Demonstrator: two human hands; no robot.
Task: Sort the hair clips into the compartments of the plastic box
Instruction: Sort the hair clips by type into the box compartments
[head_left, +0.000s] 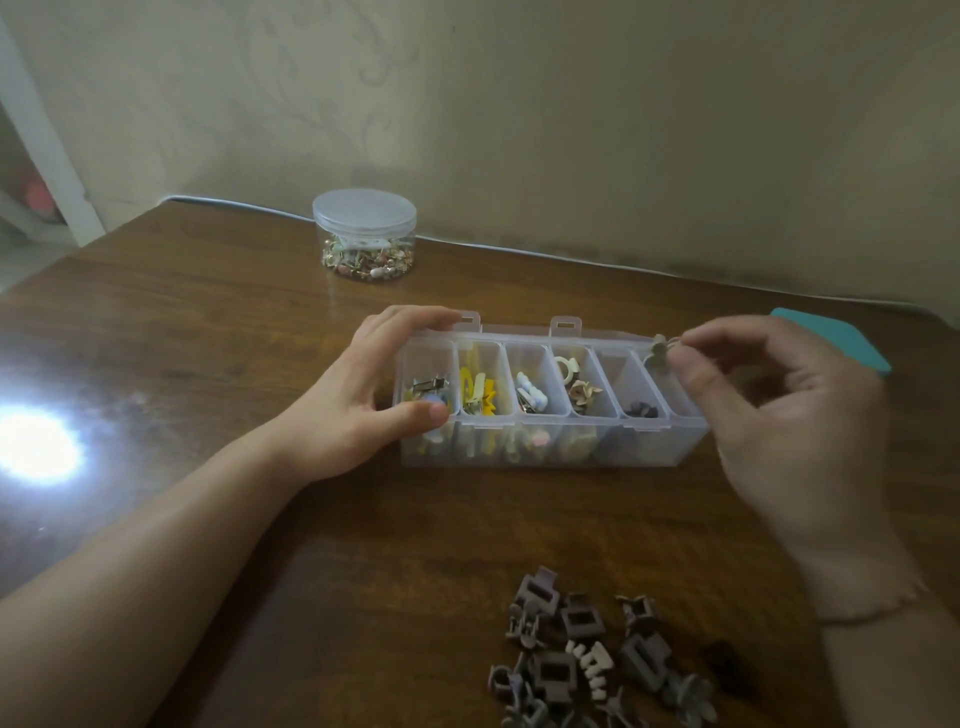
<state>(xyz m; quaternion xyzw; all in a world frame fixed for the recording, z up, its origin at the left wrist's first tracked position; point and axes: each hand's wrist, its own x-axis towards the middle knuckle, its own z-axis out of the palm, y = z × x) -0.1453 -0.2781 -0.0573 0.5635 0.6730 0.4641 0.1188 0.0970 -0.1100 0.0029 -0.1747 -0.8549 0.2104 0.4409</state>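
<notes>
A clear plastic box (644, 447) with several compartments lies across the middle of the table. My left hand (363, 395) grips its left end, thumb at the front and fingers along the back rim. My right hand (779, 395) pinches a small beige flower-shaped clip (657, 353) above the rightmost compartment. The other compartments hold metal, yellow, white, beige and dark clips. A pile of mauve-grey claw clips (587, 654), with one white one, lies on the table near me.
A round clear jar (364, 236) with a lid, holding small clips, stands behind the box to the left. A teal object (841, 340) pokes out behind my right hand. A wall runs along the table's far edge. Lamp glare shines at left.
</notes>
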